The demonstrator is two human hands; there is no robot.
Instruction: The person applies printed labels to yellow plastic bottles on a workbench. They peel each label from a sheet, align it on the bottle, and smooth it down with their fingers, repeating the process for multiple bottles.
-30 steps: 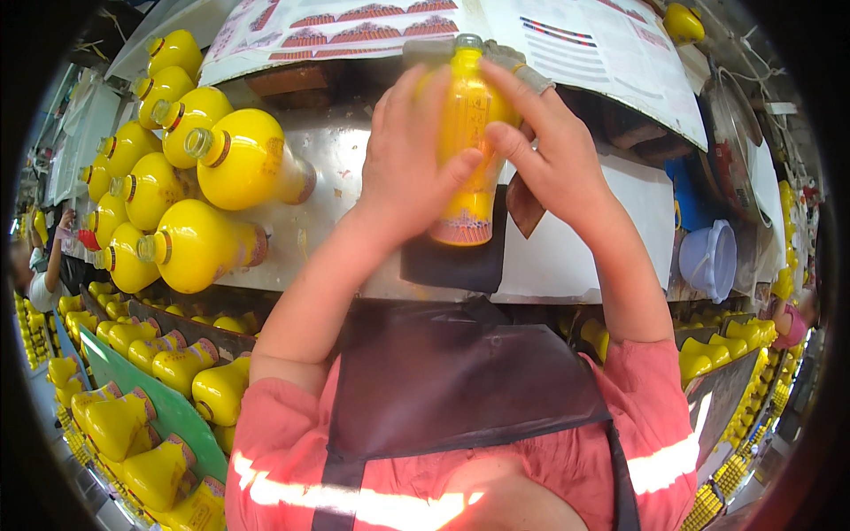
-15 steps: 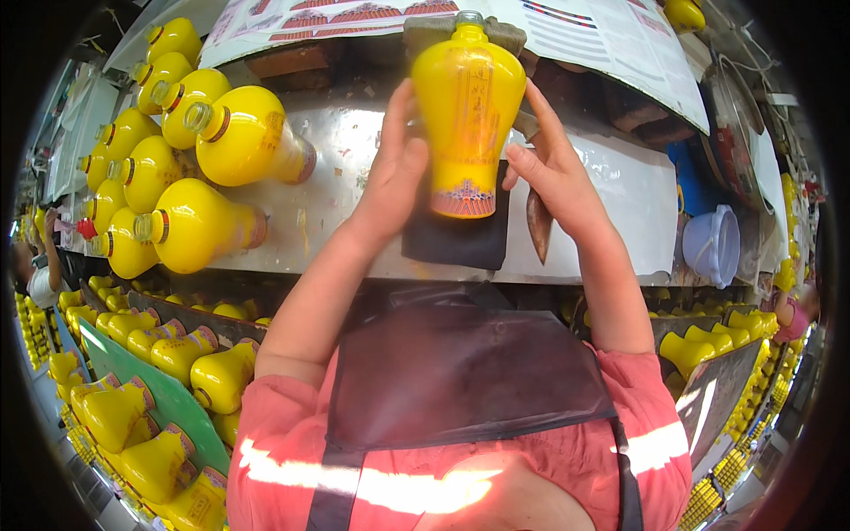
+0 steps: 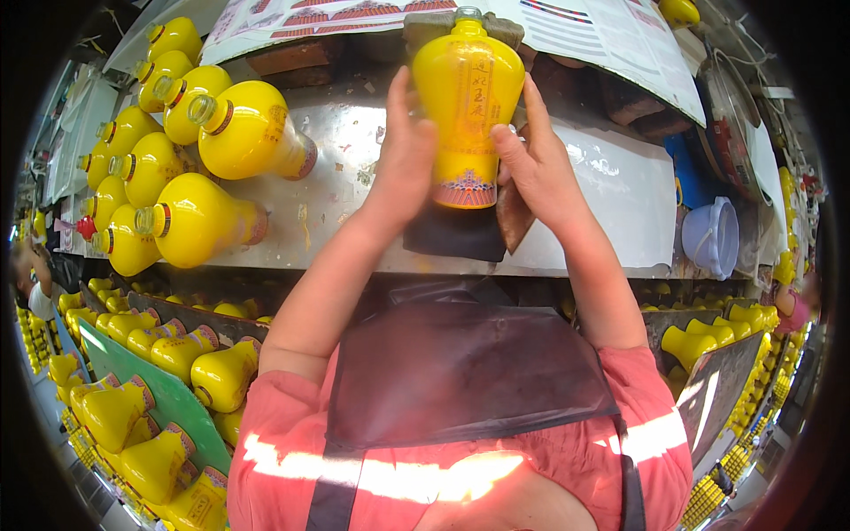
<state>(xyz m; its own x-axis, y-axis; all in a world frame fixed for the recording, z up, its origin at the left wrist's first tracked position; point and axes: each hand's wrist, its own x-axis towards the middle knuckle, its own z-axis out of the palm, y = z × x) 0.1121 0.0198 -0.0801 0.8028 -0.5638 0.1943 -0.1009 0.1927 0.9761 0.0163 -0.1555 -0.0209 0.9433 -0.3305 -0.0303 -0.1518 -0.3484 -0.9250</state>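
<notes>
A glossy yellow bottle lies with its clear glass neck pointing away from me and its patterned blue-and-red base toward me. My left hand is along its left side, the thumb blurred near the narrow lower part. My right hand grips the other side, fingers along the shoulder and thumb on the front. A brown pointed flat piece sticks out below my right palm; how it is held is hidden. Under the neck end is a grey-brown pad, and a black cloth shows beneath the base.
Several finished-looking yellow bottles lie at the left of the metal table. White paper covers its right part, beside a pale blue bucket. Printed sheets are at the back. More bottles stand below, behind a green board.
The bottle has shifted slightly away from me and turned a little, so its printed front shows more. My right thumb now presses on it, and the brown piece moved left with my right hand.
</notes>
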